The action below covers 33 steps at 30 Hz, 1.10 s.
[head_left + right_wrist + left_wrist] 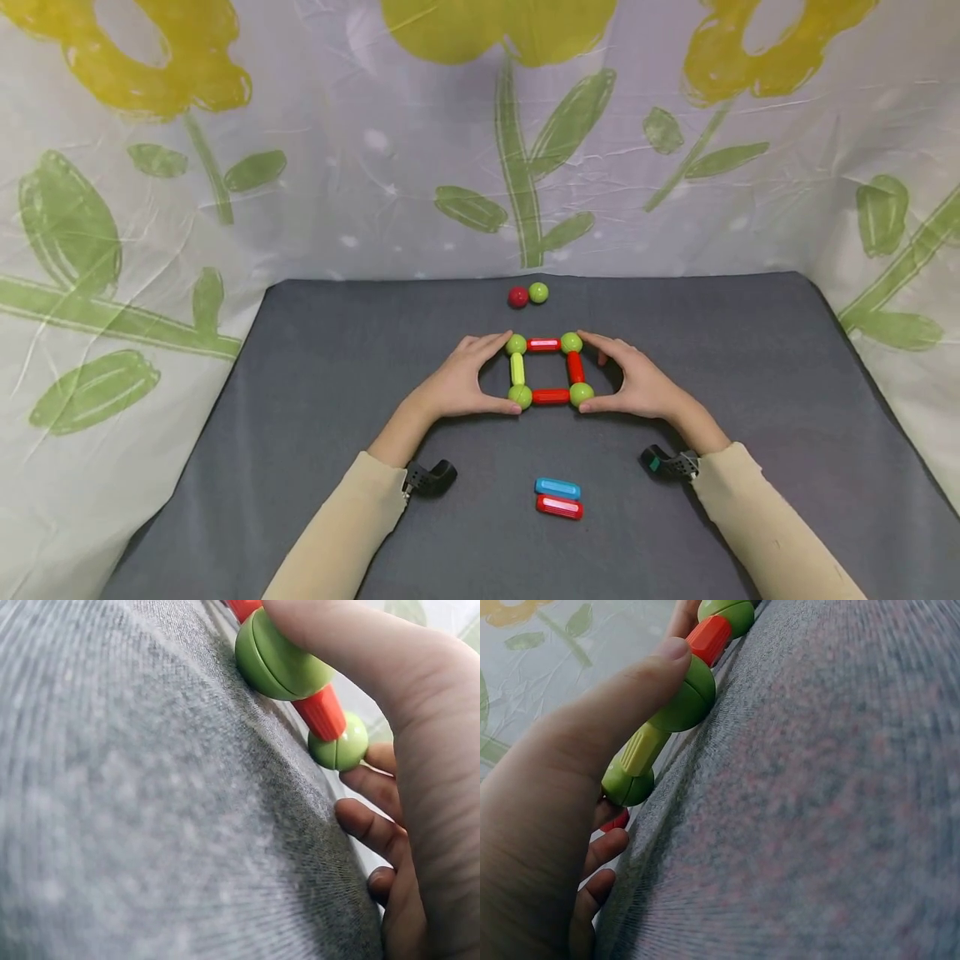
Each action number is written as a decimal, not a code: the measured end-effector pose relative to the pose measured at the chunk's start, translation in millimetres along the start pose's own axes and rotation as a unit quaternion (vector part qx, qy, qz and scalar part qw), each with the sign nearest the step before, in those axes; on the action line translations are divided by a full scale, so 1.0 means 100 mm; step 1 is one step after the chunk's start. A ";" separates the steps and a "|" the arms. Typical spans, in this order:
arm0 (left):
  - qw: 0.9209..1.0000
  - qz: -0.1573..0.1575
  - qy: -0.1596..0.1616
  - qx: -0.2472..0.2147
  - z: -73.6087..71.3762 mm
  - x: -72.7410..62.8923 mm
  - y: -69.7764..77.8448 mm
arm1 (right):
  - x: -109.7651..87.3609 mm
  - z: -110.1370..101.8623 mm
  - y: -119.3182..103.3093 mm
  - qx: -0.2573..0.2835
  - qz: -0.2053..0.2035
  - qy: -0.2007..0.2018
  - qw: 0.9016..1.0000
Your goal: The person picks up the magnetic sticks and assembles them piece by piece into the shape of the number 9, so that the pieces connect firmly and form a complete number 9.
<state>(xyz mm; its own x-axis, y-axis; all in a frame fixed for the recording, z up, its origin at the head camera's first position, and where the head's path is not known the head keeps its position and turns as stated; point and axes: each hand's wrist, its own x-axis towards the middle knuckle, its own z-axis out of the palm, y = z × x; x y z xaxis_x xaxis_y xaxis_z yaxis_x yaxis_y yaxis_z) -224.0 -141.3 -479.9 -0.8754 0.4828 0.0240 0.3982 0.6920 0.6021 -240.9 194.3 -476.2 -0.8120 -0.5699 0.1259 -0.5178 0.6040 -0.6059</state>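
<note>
A square made of short rods (551, 397) with a green ball (581, 393) at each corner lies on the grey cloth. Three of its sides are red; the left side is a yellow-green rod (517, 369). My left hand (459, 382) holds the left side, thumb on the near ball (686, 697) and fingertips at the far one (628, 784). On the opposite side, my right hand (643, 385) grips likewise, its thumb against the near ball (281, 660) and fingers touching the far ball (341, 742).
Beyond the square sit a dark red ball (518, 297) and a loose green ball (538, 292), side by side. Nearer the body lie a blue rod (557, 488) and a red rod (559, 507). A flowered curtain (375, 208) rises behind the grey cloth (337, 333).
</note>
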 end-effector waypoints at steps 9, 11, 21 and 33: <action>1.000 0.004 0.002 0.009 0.00 -0.01 0.02 | -0.04 0.05 0.05 0.003 0.005 0.004 1.000; 1.000 0.004 0.001 0.010 0.01 -0.01 0.03 | -0.05 0.05 0.05 0.002 0.005 0.004 1.000; 1.000 0.003 -0.012 0.020 0.04 -0.01 0.05 | -0.11 0.06 0.03 0.000 0.012 0.012 1.000; 1.000 0.013 -0.005 0.027 -0.02 -0.01 0.01 | -0.17 0.00 0.00 0.111 -0.006 0.083 0.990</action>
<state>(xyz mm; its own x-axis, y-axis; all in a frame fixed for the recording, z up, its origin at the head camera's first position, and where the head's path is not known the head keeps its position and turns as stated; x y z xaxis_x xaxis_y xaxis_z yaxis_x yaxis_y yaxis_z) -223.4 -141.5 -477.8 -0.8623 0.5055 0.0308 0.4344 0.7069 0.5582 -227.0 203.8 -478.4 -0.8487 -0.4657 0.2508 -0.4711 0.4498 -0.7588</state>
